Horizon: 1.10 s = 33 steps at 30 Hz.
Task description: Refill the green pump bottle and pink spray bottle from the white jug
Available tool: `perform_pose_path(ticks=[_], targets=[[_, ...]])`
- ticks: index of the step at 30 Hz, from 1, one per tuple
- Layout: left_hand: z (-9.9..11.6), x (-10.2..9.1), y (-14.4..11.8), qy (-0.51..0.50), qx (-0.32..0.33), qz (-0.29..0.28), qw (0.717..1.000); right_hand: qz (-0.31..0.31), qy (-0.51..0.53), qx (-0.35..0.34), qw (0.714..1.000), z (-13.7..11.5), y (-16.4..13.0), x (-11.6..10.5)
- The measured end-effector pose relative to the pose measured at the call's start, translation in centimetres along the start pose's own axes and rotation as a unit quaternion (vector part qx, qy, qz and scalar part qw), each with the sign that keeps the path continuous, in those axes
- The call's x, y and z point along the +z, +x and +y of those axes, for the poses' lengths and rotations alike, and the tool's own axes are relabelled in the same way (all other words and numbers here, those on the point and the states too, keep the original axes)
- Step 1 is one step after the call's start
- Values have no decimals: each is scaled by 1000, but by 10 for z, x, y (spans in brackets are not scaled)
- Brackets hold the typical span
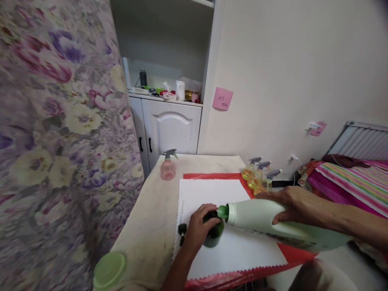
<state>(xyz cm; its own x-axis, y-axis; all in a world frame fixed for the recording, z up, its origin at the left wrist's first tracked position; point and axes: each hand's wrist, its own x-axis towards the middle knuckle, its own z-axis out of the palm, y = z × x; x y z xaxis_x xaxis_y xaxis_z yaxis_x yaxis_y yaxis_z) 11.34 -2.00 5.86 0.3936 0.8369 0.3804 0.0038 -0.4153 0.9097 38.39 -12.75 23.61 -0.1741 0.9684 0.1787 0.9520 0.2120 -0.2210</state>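
the right hand point(295, 206) grips a big pale green bottle point(273, 224) tipped on its side over the white cloth point(212, 194), its green spout point(222, 211) touching the mouth of a small dark green bottle point(214, 234). the left hand point(200, 230) wraps that small bottle, which stands on the cloth. a black sprayer cap point(182, 230) lies just left of the hand. a pink spray bottle point(168, 165) stands beyond the cloth's far left corner, three yellow spray bottles point(259, 176) off its far right corner, and a green lid point(109, 270) sits near its left.
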Motion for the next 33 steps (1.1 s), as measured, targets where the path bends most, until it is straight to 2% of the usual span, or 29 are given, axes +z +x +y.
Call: perform_pose_path(ticks=[3,4,9,15,26,33], targets=[[2,0,0,-8,-4,-2,1000,-118,-69,-22,990,-8,3,-5],[3,0,0,-9,-5,-3,1000,-126,-88,-19,988,-10,4,-6],[2,-1,0,-14,-6,-11,1000,-134,-133,-45,981,-15,8,-9],[0,-1,1,-25,-7,-5,1000,-162,-138,-63,975,-19,13,-12],[2,0,-1,-24,-1,1,1000,-163,-154,-68,972,-24,17,-15],[1,0,0,-24,-3,3,1000,-158,-153,-73,973,-16,15,-12]])
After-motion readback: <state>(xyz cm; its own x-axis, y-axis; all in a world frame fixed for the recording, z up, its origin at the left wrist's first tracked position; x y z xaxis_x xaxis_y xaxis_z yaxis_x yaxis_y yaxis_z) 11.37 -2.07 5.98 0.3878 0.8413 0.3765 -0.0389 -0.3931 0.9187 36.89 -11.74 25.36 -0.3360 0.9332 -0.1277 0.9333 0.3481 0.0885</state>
